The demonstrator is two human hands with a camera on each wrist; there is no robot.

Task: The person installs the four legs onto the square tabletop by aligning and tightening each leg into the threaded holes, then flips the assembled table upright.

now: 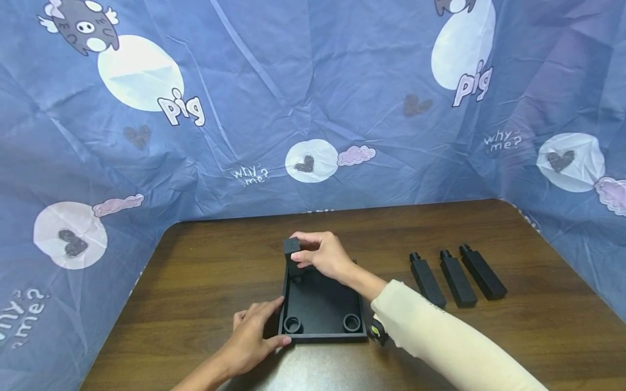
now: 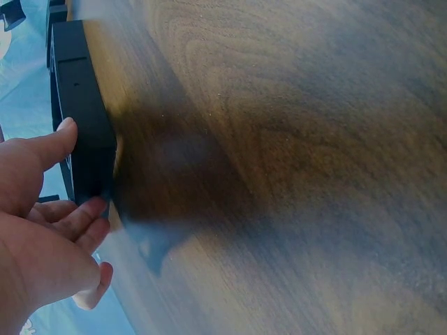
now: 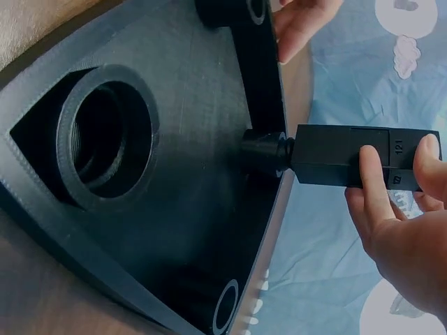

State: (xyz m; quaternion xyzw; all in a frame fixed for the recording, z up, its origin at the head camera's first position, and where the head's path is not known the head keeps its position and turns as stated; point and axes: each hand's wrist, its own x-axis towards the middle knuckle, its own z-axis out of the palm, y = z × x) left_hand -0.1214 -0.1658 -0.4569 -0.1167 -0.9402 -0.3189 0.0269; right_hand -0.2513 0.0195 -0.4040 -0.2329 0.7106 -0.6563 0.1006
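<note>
Upside down on the table lies a black tray-like tabletop (image 1: 323, 307) with a raised rim and round corner sockets. My left hand (image 1: 250, 338) holds its near left corner, with the thumb on the front wall and the fingers along the left side. At the far left corner, my right hand (image 1: 326, 256) pinches a square black leg (image 1: 292, 246) near its top end. In the right wrist view the leg (image 3: 328, 155) stands upright from the tabletop, its narrow neck at the socket (image 3: 262, 152). How deep the neck sits is hidden.
Several similar black legs with threaded necks lie side by side on the right, including the nearest leg (image 1: 427, 279). A small dark object with a yellow mark (image 1: 377, 331) is by the right wrist. Blue printed cloth (image 1: 254, 108) hangs behind the wooden table (image 1: 210, 271).
</note>
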